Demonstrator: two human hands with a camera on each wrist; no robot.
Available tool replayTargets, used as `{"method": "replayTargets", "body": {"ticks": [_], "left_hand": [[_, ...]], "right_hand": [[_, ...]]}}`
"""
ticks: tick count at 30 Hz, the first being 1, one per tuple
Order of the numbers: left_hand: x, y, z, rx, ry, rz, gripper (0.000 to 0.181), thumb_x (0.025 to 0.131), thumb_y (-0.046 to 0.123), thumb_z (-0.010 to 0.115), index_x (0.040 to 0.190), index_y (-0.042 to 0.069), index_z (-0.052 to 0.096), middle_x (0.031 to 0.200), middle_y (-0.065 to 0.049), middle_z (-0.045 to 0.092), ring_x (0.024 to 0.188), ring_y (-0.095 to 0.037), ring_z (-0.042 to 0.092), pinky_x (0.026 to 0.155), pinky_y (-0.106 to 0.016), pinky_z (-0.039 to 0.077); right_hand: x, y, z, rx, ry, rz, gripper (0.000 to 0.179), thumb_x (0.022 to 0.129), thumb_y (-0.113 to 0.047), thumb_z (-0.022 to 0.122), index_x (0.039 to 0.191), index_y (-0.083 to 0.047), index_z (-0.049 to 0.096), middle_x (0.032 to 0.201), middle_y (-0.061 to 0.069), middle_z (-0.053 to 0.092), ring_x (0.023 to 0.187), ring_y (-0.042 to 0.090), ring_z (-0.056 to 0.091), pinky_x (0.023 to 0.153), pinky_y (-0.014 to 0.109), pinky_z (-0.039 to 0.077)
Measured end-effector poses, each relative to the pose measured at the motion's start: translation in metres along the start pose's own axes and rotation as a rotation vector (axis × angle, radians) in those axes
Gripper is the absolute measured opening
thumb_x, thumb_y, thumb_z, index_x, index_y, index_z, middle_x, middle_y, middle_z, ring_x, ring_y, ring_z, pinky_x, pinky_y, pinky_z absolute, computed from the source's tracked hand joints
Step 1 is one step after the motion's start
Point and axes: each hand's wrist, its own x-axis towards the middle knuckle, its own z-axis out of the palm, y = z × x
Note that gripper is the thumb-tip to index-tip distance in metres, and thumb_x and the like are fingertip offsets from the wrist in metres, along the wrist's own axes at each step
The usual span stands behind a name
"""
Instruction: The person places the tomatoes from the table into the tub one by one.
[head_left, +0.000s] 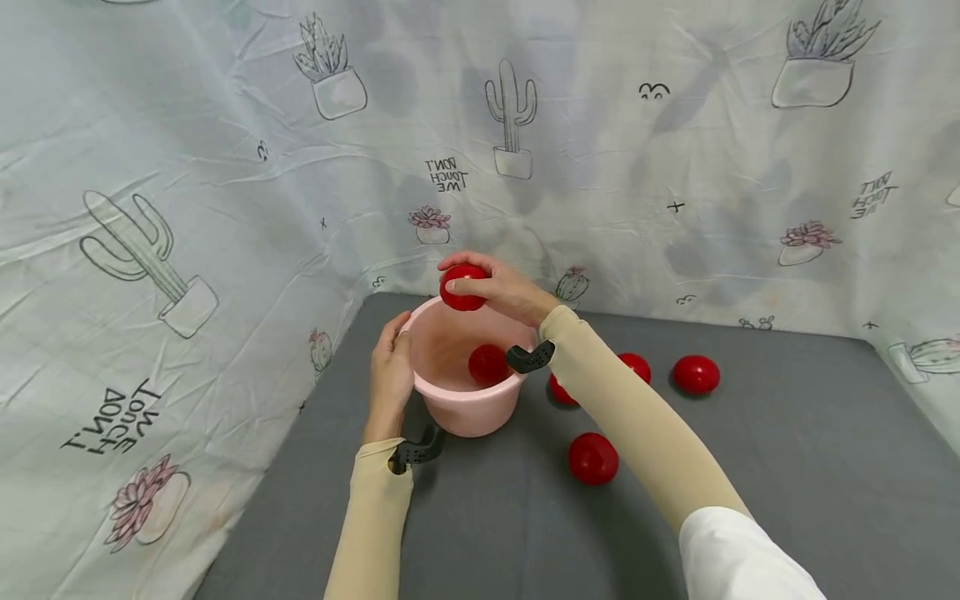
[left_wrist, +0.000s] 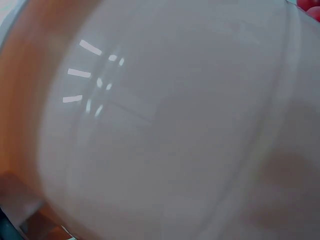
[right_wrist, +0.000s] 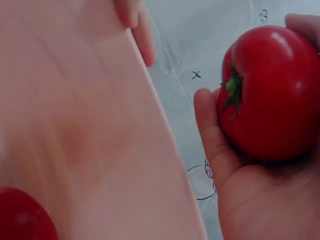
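Note:
A pink plastic bucket (head_left: 468, 408) stands on the grey table with a tomato (head_left: 488, 365) lying inside. At its left rim my left hand (head_left: 390, 375) holds the wall; in the right wrist view, fingertips (right_wrist: 145, 42) show at that rim. My right hand (head_left: 510, 292) grips another red tomato (head_left: 463, 287) over the far rim, thumb across its near side. The right wrist view shows this tomato's green stem (right_wrist: 231, 89). Pale bucket wall (left_wrist: 175, 125) fills most of the left wrist view, where the left fingers are hardly visible.
Several tomatoes lie on the table (head_left: 787, 467) right of the bucket: one nearer (head_left: 592, 458), one farther right (head_left: 696, 375), others partly behind my right forearm. A cloth (head_left: 600, 167) printed with cacti hangs behind and at the left.

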Motion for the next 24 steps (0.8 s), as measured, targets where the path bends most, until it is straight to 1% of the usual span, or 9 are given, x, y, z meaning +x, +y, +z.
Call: {"method": "replayTargets", "body": {"ticks": [2,4,6,10,13,16,21,24], "left_hand": [[0.0,0.001,0.0,0.006,-0.004,-0.012,0.045,0.106,0.022,0.037,0.15,0.015,0.048,0.156,-0.008,0.046,0.142,-0.028,0.046,0.12,-0.051,0.036],[0.0,0.002,0.001,0.004,-0.008,-0.017,0.046,0.106,0.021,0.037,0.15,0.014,0.047,0.157,-0.008,0.046,0.142,-0.029,0.046,0.12,-0.051,0.035],[-0.001,0.003,0.001,-0.002,-0.003,-0.015,0.046,0.106,0.021,0.037,0.15,0.012,0.047,0.156,-0.008,0.046,0.142,-0.029,0.046,0.121,-0.051,0.035],[-0.001,0.004,0.002,-0.008,0.004,-0.007,0.045,0.107,0.021,0.037,0.15,0.012,0.048,0.156,-0.009,0.047,0.142,-0.028,0.046,0.121,-0.049,0.034],[-0.001,0.005,0.002,-0.002,0.003,-0.007,0.045,0.107,0.022,0.037,0.15,0.013,0.048,0.156,-0.008,0.046,0.142,-0.028,0.046,0.121,-0.05,0.034],[0.0,0.005,0.002,0.0,0.009,-0.008,0.045,0.107,0.021,0.037,0.15,0.013,0.048,0.156,-0.008,0.046,0.143,-0.028,0.045,0.122,-0.05,0.034],[-0.001,0.005,0.003,0.002,0.012,-0.02,0.045,0.106,0.021,0.037,0.149,0.014,0.048,0.157,-0.007,0.046,0.143,-0.027,0.045,0.122,-0.05,0.034],[-0.002,0.005,0.003,0.003,0.012,-0.023,0.046,0.106,0.021,0.038,0.15,0.013,0.048,0.156,-0.008,0.046,0.143,-0.027,0.046,0.121,-0.05,0.035]], "right_hand": [[0.001,0.003,-0.001,0.019,-0.003,0.003,0.042,0.092,-0.019,0.066,0.133,-0.016,0.058,0.135,0.01,0.057,0.122,0.028,0.055,0.096,0.035,0.056],[0.003,0.006,-0.003,0.012,-0.006,0.007,0.042,0.091,-0.019,0.066,0.133,-0.015,0.059,0.134,0.008,0.058,0.121,0.026,0.056,0.095,0.033,0.056],[0.004,0.009,-0.003,0.017,-0.037,0.021,0.042,0.091,-0.018,0.066,0.132,-0.011,0.059,0.132,0.01,0.059,0.119,0.026,0.056,0.094,0.033,0.056],[0.004,0.014,-0.005,0.008,-0.117,0.096,0.044,0.09,-0.02,0.067,0.131,-0.006,0.059,0.131,0.016,0.06,0.117,0.026,0.057,0.094,0.033,0.056],[0.004,0.016,-0.006,-0.005,-0.158,0.146,0.047,0.088,-0.024,0.07,0.131,-0.008,0.06,0.133,0.017,0.06,0.118,0.026,0.057,0.097,0.036,0.055],[0.004,0.017,-0.005,-0.002,-0.194,0.165,0.049,0.087,-0.025,0.072,0.131,-0.008,0.06,0.135,0.019,0.058,0.121,0.027,0.055,0.098,0.039,0.054],[0.003,0.017,-0.006,0.015,-0.224,0.185,0.052,0.086,-0.023,0.073,0.134,-0.008,0.059,0.138,0.019,0.057,0.123,0.028,0.054,0.1,0.04,0.053],[0.004,0.018,-0.005,-0.028,-0.218,0.18,0.052,0.087,-0.025,0.073,0.135,-0.01,0.059,0.135,0.014,0.06,0.123,0.027,0.055,0.101,0.04,0.053]]}}
